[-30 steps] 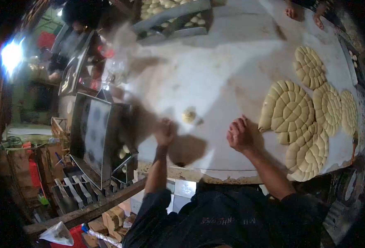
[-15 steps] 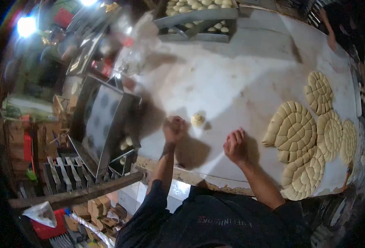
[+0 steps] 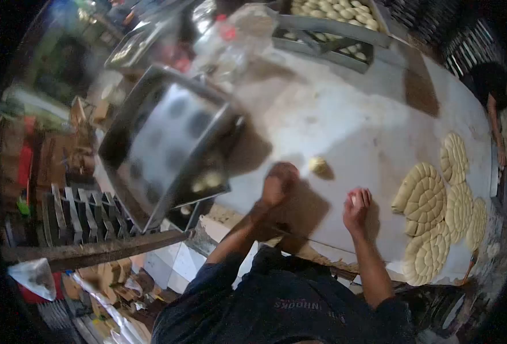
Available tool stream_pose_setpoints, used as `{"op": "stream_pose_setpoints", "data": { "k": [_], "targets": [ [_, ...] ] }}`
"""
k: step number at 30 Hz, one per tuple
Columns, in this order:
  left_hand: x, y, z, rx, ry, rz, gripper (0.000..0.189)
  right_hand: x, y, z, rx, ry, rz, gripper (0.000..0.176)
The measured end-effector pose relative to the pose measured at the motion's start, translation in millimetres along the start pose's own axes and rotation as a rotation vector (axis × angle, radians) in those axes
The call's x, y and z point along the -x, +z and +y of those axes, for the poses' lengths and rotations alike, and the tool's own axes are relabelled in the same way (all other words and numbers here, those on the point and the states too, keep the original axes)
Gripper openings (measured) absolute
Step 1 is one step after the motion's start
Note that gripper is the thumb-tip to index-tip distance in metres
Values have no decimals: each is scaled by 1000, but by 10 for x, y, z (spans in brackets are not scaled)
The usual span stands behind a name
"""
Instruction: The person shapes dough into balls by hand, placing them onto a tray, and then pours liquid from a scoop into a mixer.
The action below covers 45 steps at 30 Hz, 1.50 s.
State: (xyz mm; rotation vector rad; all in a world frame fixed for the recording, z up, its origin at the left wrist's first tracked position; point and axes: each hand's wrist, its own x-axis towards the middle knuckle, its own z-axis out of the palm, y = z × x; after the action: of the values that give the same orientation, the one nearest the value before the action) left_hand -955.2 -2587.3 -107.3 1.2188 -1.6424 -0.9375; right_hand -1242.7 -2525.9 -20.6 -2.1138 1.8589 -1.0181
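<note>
My left hand [image 3: 280,182] is curled low over the floured table, its fingers blurred; whatever lies under them is hidden. To its right, my right hand [image 3: 356,210] is closed, with a pale bit of dough [image 3: 354,199] showing between the fingers. One small lump of dough [image 3: 317,165] sits on the table just beyond and between both hands. Further right lie several flat rounds of dough pieces [image 3: 421,198], packed together in ring patterns.
A metal tray box [image 3: 207,140] stands close by my left arm, with dough balls [image 3: 208,182] beneath it. Stacked trays of dough balls [image 3: 336,12] sit at the table's far side. Another person's arm [image 3: 495,127] reaches down at the right edge. Clear plastic bags [image 3: 230,57] lie at the back left.
The whole view has swung, so the table and its contents appear further right. Both hands stay near the table's front edge, still curled; the dough lump remains beyond them.
</note>
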Motion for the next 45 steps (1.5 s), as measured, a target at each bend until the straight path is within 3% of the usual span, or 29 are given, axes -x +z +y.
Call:
{"op": "stream_pose_setpoints", "data": {
  "k": [1, 3, 4, 5, 6, 7, 9, 11, 13, 14, 15, 17, 19, 20, 22, 24, 25, 26, 27, 29, 31, 33, 35, 37, 39, 41, 42, 43, 45],
  "targets": [
    [273, 10, -155, -394, 214, 20, 35, 91, -164, -51, 29, -31, -81, 9],
    [515, -493, 462, -508, 163, -73, 37, 266, -288, 167, -21, 13, -98, 7],
    [621, -774, 885, -614, 111, -193, 39, 204, -452, 162, -17, 284, -228, 10],
    [707, -1039, 1132, -610, 83, -181, 39, 168, -507, 406, 32, 299, -309, 12],
    [728, -1317, 1331, -377, -157, -321, 40, 116, -562, 472, -39, 668, -436, 16],
    [743, -1585, 1572, -134, -382, -450, 41, 24, -537, 266, -36, 660, -450, 16],
    [818, -2187, 2298, -101, -27, -118, 37, -335, -485, -355, -471, 763, -530, 24],
    [838, -2866, 2659, -331, 57, 51, 41, -615, -185, -1409, -586, 375, -557, 31],
    [932, -3285, 2478, -663, -214, 231, 42, -958, -48, -2533, -588, -125, -619, 33],
    [939, -3492, 2300, -790, -256, 186, 45, -1062, -22, -3160, -740, -186, -600, 31],
    [965, -3635, 2127, -919, -298, 137, 48, -1169, 124, -3528, -736, -418, -522, 30],
    [1032, -3742, 1921, -966, -306, 81, 53, -1263, 518, -4088, -851, -613, -486, 25],
    [996, -3788, 1888, -1008, -298, 7, 58, -1371, 923, -4359, -706, -754, -688, 19],
    [969, -3779, 1925, -971, -354, -3, 63, -1316, 1044, -4390, -702, -732, -675, 19],
    [951, -3796, 1998, -876, -421, -2, 60, -1282, 1183, -4317, -292, -976, -563, 16],
    [825, -3636, 2403, -862, -132, 179, 68, -1220, 858, -4048, -492, -855, -355, 14],
    [870, -3553, 2312, -942, -102, 307, 68, -1188, 656, -3832, -613, -771, -247, 13],
    [795, -3348, 2461, -743, -140, 392, 64, -1109, 439, -3561, -700, -625, -142, 11],
    [715, -3033, 2627, -538, -34, 444, 59, -977, 285, -3198, -646, -454, -54, 7],
    [580, -2362, 2560, -89, 178, 174, 52, -566, 178, -2376, -505, -62, -22, 3],
    [159, -1376, 2409, 47, 249, -220, 45, -95, 72, -1552, -422, 153, -105, 5],
    [-254, -257, 2394, 40, -116, -703, 43, 474, 48, -797, -599, 429, -89, 8],
    [-520, 637, 2166, -148, 91, -958, 42, 864, -235, -480, -216, 276, -104, 7],
    [-832, 1618, 1904, 13, 13, -925, 40, 1027, -474, -154, -416, 381, 32, 7],
    [-1045, 2530, 1668, -202, 81, -690, 33, 1171, -497, -28, -652, 486, 174, 8],
    [-1164, 3107, 1657, -743, 360, -883, 33, 1214, -452, 197, -850, 547, 30, 20],
    [-1028, 3125, 2022, -836, 439, -814, 34, 1274, -259, 261, -1589, 692, 212, 27],
    [-903, 3188, 2158, -654, 318, -664, 39, 1204, -356, 311, -1606, 681, 236, 27],
    [-879, 3304, 2309, -552, -196, -579, 37, 1055, -658, 317, -1712, 866, 176, 30]
  ]
}}
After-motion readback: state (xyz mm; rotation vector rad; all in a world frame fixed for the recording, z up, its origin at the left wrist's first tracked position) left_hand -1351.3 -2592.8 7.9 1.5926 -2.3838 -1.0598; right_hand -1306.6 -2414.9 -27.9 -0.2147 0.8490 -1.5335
